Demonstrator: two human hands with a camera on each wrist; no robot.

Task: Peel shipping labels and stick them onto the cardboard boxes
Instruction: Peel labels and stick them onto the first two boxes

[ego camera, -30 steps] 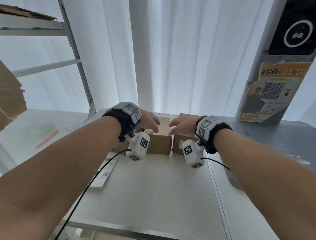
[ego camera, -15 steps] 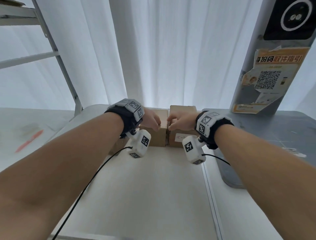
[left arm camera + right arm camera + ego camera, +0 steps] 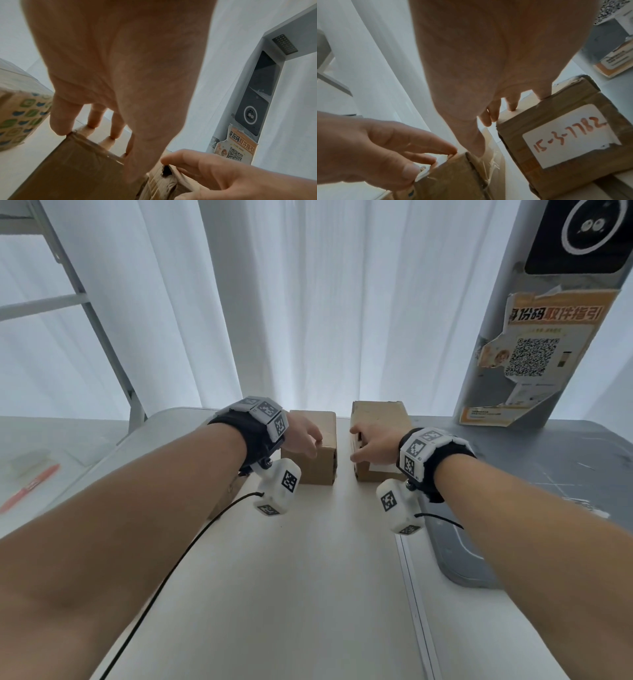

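A person's left hand point(image 3: 301, 436) arches over the top of the left cardboard box point(image 3: 317, 453), fingertips point(image 3: 58, 127) curled down onto its far upper edge and thumb on the near right side, gripping it from above. The right hand point(image 3: 371, 445) clasps the right cardboard box point(image 3: 380, 419) the same way, fingers bent over the top and thumb reaching down the inner side. Both forearms stretch forward from the near edge, each wrist wrapped in a black band carrying white marker blocks. The two boxes stand on the far end of a white table point(image 3: 291, 594), side by side with a narrow gap between them. The right box bears a white label point(image 3: 565, 136) with red handwritten figures on its near face. A red pen point(image 3: 29, 489) lies far left; a grey kiosk point(image 3: 555, 313) with an orange QR-code notice point(image 3: 534, 354) rises at far right, before white curtains point(image 3: 308, 302).
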